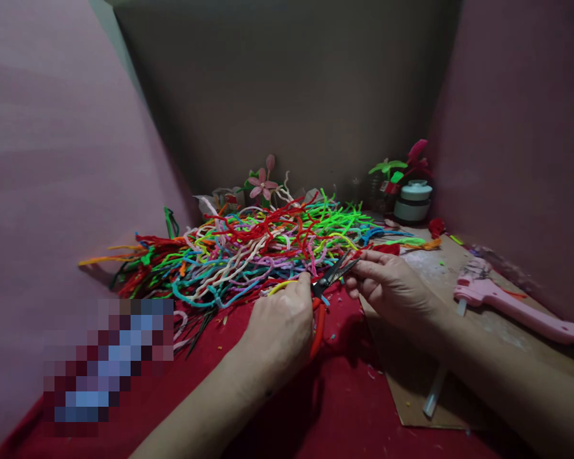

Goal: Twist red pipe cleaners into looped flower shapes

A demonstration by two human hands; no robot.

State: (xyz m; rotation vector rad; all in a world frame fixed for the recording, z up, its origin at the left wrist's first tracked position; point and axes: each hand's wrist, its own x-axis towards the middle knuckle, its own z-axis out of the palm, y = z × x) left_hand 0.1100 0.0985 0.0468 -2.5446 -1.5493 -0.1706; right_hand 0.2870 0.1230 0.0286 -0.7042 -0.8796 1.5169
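Observation:
My left hand [284, 322] is closed round the red-handled scissors [321, 287], whose dark blades point up and to the right. The blades look slightly apart. Near their tips my right hand [385, 280] pinches a small red piece [356, 255], partly hidden by the fingers. Just beyond both hands lies a large tangled heap of coloured fuzzy stems [268, 242], in red, green, white, purple and blue.
A pink glue gun [521, 309] and a clear stick [435, 392] lie on a brown board [411, 408] at the right. Behind stand a lidded jar [412, 203] and a pink flower [262, 183]. Red cloth [358, 421] covers the front. A blurred patch is at left.

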